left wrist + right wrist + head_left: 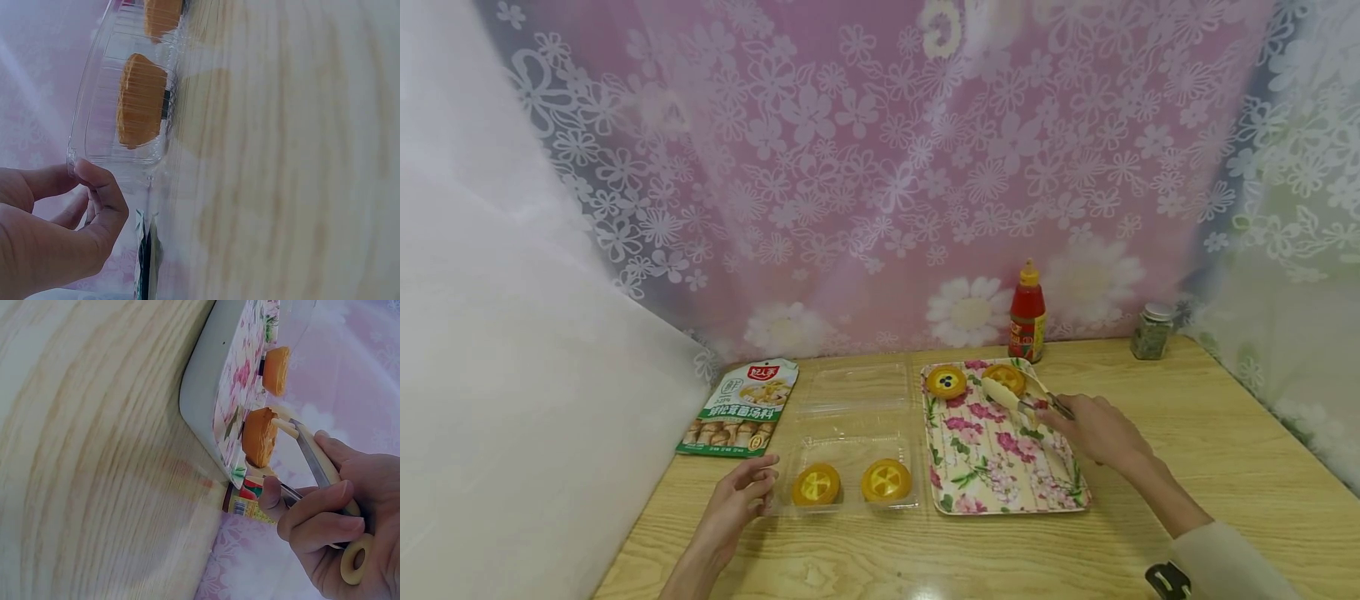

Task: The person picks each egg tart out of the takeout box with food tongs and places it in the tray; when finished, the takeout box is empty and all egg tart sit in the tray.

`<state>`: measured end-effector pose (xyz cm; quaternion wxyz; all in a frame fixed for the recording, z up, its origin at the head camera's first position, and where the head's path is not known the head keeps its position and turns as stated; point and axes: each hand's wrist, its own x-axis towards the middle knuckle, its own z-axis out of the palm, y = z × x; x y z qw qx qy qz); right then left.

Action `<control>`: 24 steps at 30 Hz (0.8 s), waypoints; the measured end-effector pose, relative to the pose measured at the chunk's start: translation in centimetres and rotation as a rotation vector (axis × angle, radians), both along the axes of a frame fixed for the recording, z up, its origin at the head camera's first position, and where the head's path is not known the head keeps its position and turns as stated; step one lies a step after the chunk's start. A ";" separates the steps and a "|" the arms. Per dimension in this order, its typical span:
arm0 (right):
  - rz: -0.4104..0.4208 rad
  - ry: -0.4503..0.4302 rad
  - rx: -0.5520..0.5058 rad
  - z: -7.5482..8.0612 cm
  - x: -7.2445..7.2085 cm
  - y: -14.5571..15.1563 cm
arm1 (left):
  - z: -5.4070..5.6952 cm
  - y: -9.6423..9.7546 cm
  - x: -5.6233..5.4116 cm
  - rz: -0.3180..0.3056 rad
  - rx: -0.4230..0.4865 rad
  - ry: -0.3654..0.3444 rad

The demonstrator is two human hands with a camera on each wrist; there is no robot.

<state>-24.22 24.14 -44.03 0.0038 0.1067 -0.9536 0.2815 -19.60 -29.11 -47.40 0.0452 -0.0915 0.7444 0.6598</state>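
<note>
Two tarts (816, 484) (886, 481) sit in the front half of a clear plastic container (850, 392) whose lid lies open behind. My left hand (741, 496) holds its left edge; in the left wrist view the thumb of that hand (94, 181) pinches the container's corner (81, 147) beside a tart (140, 100). My right hand (1093, 429) grips tongs (1011, 396) whose tips reach the right tart (1004, 377) at the far end of a floral tray (1000, 475). Another tart (946, 382) lies left of it. In the right wrist view the tongs (312, 456) touch that tart (259, 436).
A red sauce bottle (1027, 314) stands just behind the tray, and a small spice jar (1152, 331) stands further right. A green food packet (741, 408) lies left of the container. Flowered curtains close off the back and sides of the wooden table (1225, 450).
</note>
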 end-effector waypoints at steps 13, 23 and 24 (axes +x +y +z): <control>-0.016 -0.020 0.003 0.2 -0.3 0.0 | 0.0 0.0 0.0 0.001 0.003 -0.003; -0.039 -0.017 0.031 0.6 -0.1 0.0 | -0.1 0.0 -0.1 0.006 0.001 -0.004; -0.039 -0.017 0.032 0.6 -0.1 0.0 | -0.1 0.0 -0.1 0.007 0.002 -0.004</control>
